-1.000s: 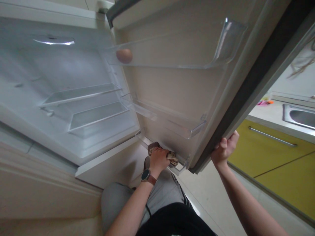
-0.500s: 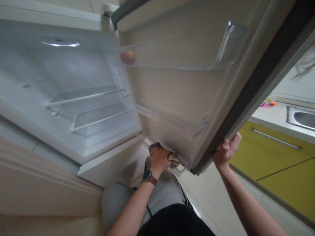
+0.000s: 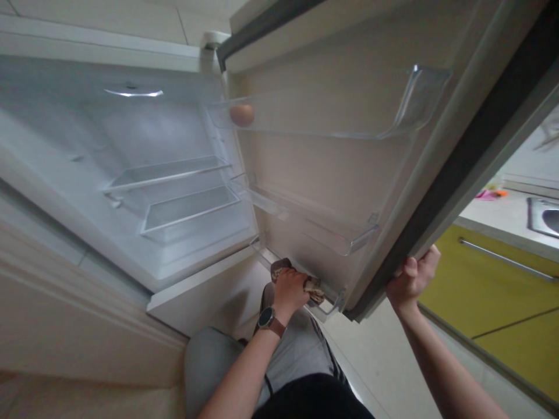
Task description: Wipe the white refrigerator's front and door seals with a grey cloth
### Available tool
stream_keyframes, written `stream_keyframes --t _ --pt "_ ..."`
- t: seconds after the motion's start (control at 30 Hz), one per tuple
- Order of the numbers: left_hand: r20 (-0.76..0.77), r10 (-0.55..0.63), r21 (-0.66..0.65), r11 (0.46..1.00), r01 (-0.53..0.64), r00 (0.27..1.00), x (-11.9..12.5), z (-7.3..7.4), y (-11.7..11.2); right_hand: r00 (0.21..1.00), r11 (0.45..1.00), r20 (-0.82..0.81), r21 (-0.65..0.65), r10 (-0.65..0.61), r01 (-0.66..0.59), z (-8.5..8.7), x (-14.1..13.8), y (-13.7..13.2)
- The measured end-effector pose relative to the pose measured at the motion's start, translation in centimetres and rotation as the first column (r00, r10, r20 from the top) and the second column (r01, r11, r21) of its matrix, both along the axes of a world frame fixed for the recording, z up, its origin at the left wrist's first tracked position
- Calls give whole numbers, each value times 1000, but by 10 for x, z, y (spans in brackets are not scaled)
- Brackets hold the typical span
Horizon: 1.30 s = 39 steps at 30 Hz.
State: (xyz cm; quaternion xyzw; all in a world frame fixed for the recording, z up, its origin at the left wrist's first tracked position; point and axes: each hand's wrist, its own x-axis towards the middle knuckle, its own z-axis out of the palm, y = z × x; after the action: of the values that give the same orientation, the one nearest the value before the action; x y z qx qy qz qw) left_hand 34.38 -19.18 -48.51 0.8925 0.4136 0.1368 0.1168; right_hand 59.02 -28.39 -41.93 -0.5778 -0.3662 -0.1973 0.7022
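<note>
My left hand [image 3: 290,291], with a watch on its wrist, is closed on a bunched brown patterned cloth [image 3: 315,289]. The cloth lies at the lowest clear door bin [image 3: 328,312], and part of it is hidden under my fingers. My right hand [image 3: 414,278] grips the lower outer edge of the open fridge door [image 3: 332,169]. Higher on the door, an egg [image 3: 241,115] sits at the hinge end of the top clear bin [image 3: 340,125]. A second clear bin [image 3: 305,224] runs across the door's middle.
On the left, the fridge interior [image 3: 135,128] is lit and has two glass shelves [image 3: 192,208]. A white lower front [image 3: 209,291] juts out beneath it. To the right are yellow cabinets [image 3: 502,291], a countertop [image 3: 498,214] and a metal sink [image 3: 545,216].
The view has shifted slightly, so the fridge, door and both hands appear a little further right and lower. Both hands keep their grips, the left on the cloth and the right on the door.
</note>
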Motion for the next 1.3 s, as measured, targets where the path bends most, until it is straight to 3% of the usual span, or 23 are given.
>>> stream_keyframes --t 1.1,1.3 --pt "9 -16 30 999 16 1000 0 -4 1 999 1000 -27 -12 18 -18 -4 2 0" --pt "-6 -6 -13 1000 6 1000 0 -2 1 1000 1000 5 -5 -7 7 -1 0 -1"
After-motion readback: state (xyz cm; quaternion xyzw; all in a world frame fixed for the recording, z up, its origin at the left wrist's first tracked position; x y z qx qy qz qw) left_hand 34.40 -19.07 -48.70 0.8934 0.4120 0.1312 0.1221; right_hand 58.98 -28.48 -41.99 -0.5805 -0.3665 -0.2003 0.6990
